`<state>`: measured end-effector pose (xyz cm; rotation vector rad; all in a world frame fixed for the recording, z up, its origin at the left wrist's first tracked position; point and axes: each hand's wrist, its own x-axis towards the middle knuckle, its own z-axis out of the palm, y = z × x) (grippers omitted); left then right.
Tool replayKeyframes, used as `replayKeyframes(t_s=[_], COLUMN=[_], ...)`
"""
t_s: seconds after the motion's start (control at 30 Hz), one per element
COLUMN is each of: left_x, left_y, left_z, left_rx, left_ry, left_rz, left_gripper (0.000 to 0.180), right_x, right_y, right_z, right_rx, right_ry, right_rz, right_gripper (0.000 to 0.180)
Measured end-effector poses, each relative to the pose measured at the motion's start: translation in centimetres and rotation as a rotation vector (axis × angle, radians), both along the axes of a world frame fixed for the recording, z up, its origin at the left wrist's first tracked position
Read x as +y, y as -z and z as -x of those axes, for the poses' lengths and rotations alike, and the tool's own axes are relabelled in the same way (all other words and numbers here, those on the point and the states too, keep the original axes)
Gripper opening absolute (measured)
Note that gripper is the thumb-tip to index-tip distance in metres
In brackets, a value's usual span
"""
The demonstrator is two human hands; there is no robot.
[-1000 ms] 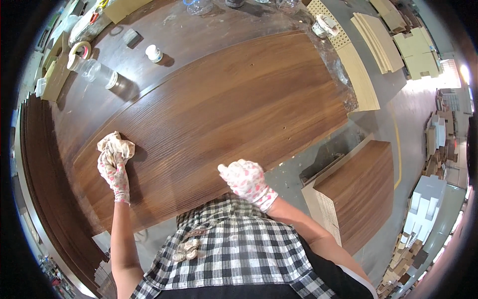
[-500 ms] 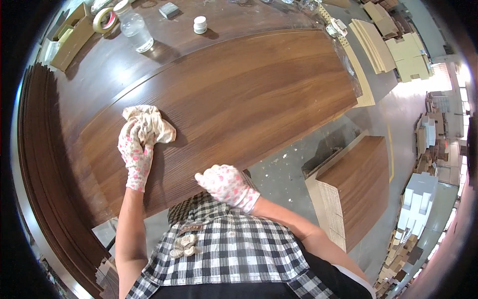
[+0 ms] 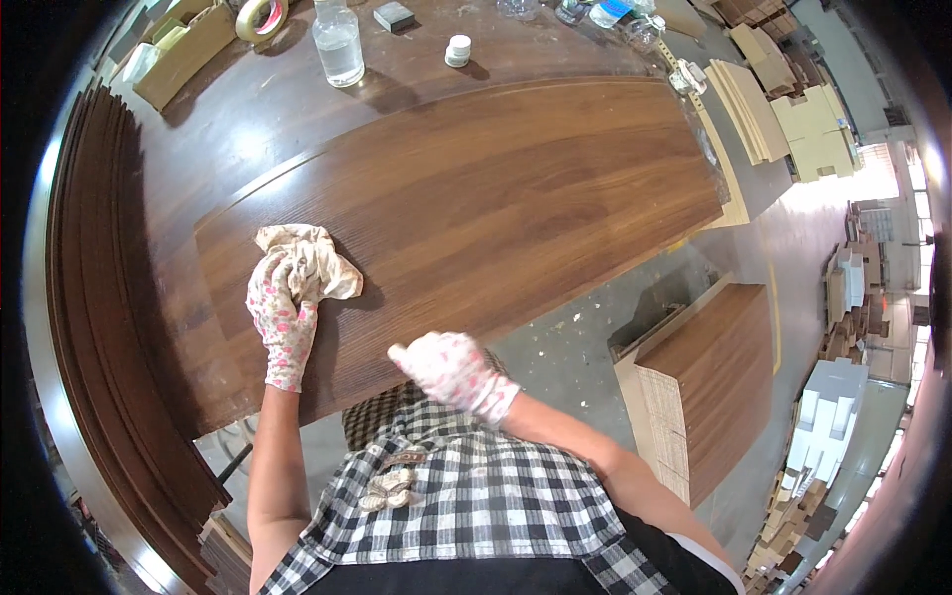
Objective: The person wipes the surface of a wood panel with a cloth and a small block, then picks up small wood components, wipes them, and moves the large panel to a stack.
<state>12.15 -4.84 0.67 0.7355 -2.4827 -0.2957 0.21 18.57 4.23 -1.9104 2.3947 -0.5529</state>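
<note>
Looking down from the head view, a crumpled cloth [image 3: 312, 260] is seen pressed onto a long brown wooden panel [image 3: 476, 198] by the left hand [image 3: 283, 312], gloved in a floral print. The fingers are laid flat over the cloth's near edge, bearing down rather than pinching it. The cloth lies near the panel's left end, a little in from the near edge. The right hand [image 3: 446, 365], also gloved, is held over the panel's near edge, loosely curled and empty; contact with the wood cannot be told.

A clear jar [image 3: 338, 42], a small white cap [image 3: 457, 50] and a tape roll [image 3: 261, 16] stand on the bench behind the panel, well apart from the cloth.

Risk, as judged: the panel overhangs the floor on the near side, so heavy pressure near that edge could tip or shift it. A loose cloth fold could streak the surface.
</note>
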Motion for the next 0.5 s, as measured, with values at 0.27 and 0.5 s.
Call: replayKeyframes(t_s=[0.27, 0.5], left_x=[0.6, 0.9], left_y=[-0.3, -0.7], left_z=[0.1, 0.1], left_rx=[-0.011, 0.038], left_ry=[-0.039, -0.057], left_rz=[-0.067, -0.091], left_gripper=[0.05, 0.043], right_x=[9.4, -4.3], right_y=[3.1, -0.4], right_z=[25.8, 3.9], right_rx=[0.284, -0.046], right_ry=[0.886, -0.125], right_rz=[0.35, 0.076], right_gripper=[0.02, 0.003])
